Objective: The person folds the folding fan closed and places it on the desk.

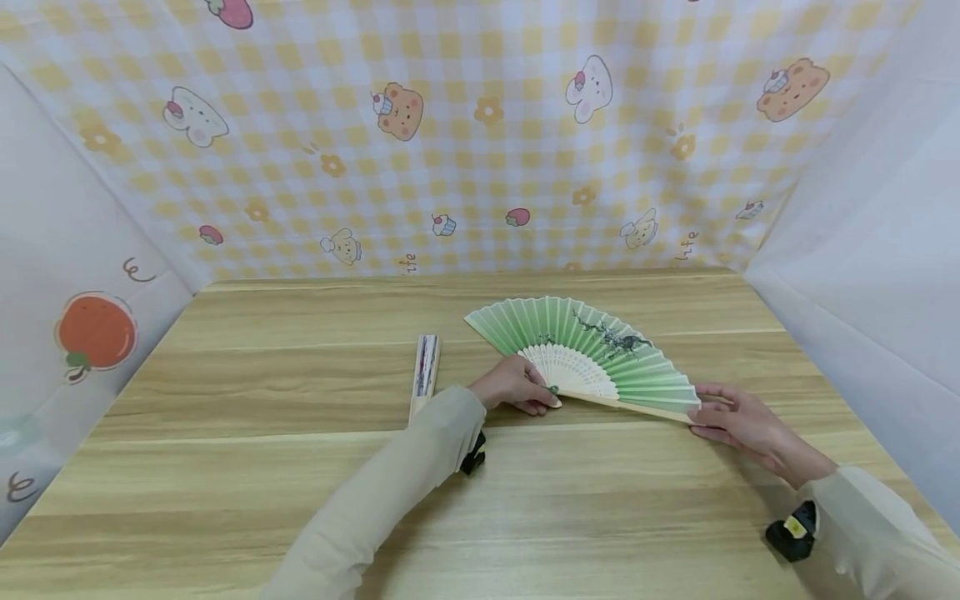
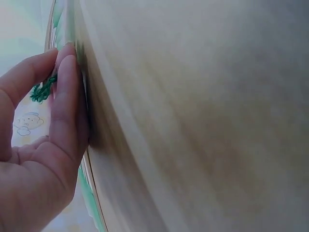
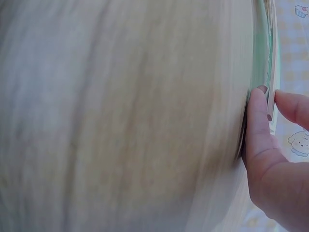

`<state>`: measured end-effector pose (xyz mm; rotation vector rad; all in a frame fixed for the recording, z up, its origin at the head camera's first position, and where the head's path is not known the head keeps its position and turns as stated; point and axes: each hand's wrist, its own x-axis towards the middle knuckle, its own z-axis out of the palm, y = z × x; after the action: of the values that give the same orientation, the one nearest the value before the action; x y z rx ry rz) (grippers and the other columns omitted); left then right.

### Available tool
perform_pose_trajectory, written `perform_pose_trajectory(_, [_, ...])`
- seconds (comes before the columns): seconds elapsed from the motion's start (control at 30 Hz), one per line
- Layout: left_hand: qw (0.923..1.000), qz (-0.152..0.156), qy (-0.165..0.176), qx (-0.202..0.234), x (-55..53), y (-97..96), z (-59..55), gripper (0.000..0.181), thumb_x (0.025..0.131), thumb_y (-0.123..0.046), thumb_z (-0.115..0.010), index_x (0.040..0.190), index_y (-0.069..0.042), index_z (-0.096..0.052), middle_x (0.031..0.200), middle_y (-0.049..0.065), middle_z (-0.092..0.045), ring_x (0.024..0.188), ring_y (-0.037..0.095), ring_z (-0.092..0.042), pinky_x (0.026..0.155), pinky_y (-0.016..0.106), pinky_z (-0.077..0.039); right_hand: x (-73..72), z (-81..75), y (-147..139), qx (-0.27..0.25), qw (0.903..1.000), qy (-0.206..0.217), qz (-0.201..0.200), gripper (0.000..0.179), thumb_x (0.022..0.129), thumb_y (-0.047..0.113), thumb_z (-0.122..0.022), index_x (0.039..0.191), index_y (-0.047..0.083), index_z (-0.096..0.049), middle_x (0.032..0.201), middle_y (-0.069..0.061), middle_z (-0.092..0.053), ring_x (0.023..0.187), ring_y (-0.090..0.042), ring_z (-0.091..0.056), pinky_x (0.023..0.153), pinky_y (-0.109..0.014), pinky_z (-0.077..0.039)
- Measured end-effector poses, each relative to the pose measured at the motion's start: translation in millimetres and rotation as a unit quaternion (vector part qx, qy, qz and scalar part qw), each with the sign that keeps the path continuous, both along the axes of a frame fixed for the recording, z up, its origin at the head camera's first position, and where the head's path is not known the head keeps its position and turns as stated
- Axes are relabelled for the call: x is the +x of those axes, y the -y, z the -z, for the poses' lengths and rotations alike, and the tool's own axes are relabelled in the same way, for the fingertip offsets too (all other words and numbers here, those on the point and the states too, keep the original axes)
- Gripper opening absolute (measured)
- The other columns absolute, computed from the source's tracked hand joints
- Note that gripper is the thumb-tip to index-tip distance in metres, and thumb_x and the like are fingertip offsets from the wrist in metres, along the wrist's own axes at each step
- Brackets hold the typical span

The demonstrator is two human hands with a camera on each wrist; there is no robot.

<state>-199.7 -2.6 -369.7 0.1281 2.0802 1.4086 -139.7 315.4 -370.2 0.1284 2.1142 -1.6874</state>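
Note:
A green folding fan point(image 1: 581, 337) with a dark branch print and pale pierced ribs lies spread on the table in the head view. My left hand point(image 1: 517, 385) pinches its pivot end between thumb and fingers. A green cord loop point(image 2: 44, 90) hangs at that pivot in the left wrist view. With thumb and fingertips, my right hand point(image 1: 750, 429) grips the far end of the fan's near outer stick, also seen in the right wrist view. Left of the fan lies a narrow pale strip point(image 1: 425, 367) with a dark and red pattern, its lower end hidden by my left sleeve.
The wooden table point(image 1: 247, 492) reaches back to a yellow checked cloth point(image 1: 465, 167) with cartoon prints. White cloth walls stand along the left and right sides. Black wrist straps point(image 1: 795, 533) sit under both sleeves.

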Motion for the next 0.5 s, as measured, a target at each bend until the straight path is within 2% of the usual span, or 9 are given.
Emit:
perform_pose_trajectory(0.17, [0.9998,0.02,-0.006,-0.006,0.8,3.5,-2.5,0.013,0.072,-0.006,-0.072,0.075,-0.001,-0.06,0.062,0.009,-0.063,0.053,0.013,-0.06,0.056,0.025,-0.053,0.1,0.5,-1.6,-0.002,1.0,-0.003,-0.004,0.066,0.087,0.004,-0.054,0.131,-0.015,-0.009,0.101,-0.009,-0.049,0.085,-0.007,-0.057,0.08,-0.028,-0.049])
perform_pose_trajectory(0.3, [0.9988,0.038,-0.022,-0.024,-3.0,13.2,-4.8,0.022,0.072,-0.011,-0.073,0.085,-0.001,-0.057,0.07,0.009,-0.064,0.061,0.014,-0.061,0.06,0.025,-0.053,0.1,1.3,-3.1,-0.001,1.0,-0.003,-0.006,0.065,0.087,0.004,-0.054,0.131,-0.014,-0.01,0.1,-0.008,-0.049,0.084,-0.007,-0.057,0.08,-0.028,-0.049])
perform_pose_trajectory(0.5, [0.9987,0.028,-0.03,-0.031,-13.6,33.2,-8.6,0.032,0.072,-0.015,-0.073,0.094,0.0,-0.055,0.079,0.011,-0.062,0.07,0.018,-0.061,0.064,0.027,-0.053,0.2,1.2,-3.9,0.008,0.9999,-0.001,-0.008,0.066,0.087,0.006,-0.054,0.132,-0.013,-0.01,0.102,-0.008,-0.049,0.085,-0.007,-0.057,0.08,-0.028,-0.049])
